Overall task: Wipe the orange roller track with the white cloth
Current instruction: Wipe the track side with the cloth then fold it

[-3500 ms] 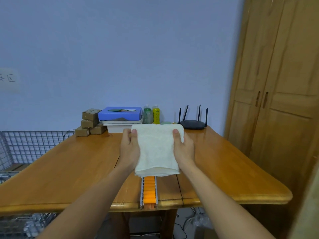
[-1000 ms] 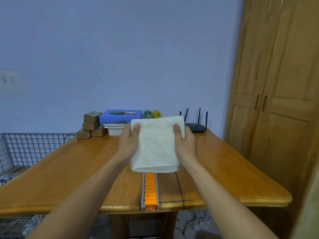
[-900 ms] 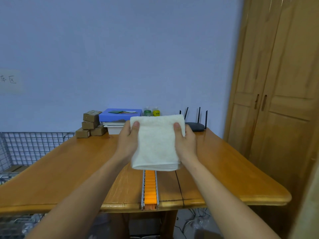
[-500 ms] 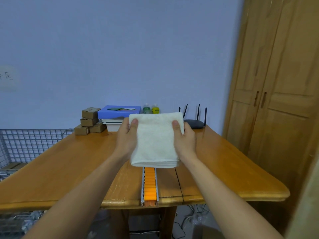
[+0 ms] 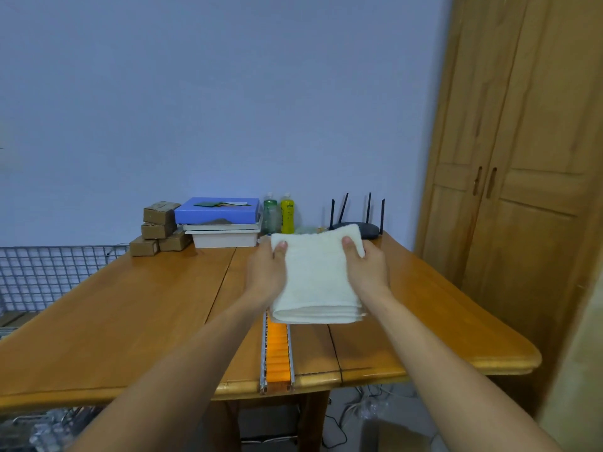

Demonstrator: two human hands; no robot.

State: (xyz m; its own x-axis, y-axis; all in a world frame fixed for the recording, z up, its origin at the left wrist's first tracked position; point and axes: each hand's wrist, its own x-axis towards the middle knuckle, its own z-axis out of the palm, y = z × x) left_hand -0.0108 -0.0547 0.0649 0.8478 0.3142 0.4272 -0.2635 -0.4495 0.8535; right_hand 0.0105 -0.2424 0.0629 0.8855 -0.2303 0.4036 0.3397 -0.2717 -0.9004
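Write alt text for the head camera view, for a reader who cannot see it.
The left hand and right hand grip the sides of a folded white cloth over an orange roller track that runs along a wooden table to its near edge. Cardboard boxes, two bottles and a router stand at the far edge, by the wall.

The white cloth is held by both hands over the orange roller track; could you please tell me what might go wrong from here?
1. The white cloth has its far edge near the green bottle, yellow bottle and router; a long forward stroke might knock them.
2. The orange roller track ends at the edge of the table; a hard pull back by the left hand and right hand could drag it off.
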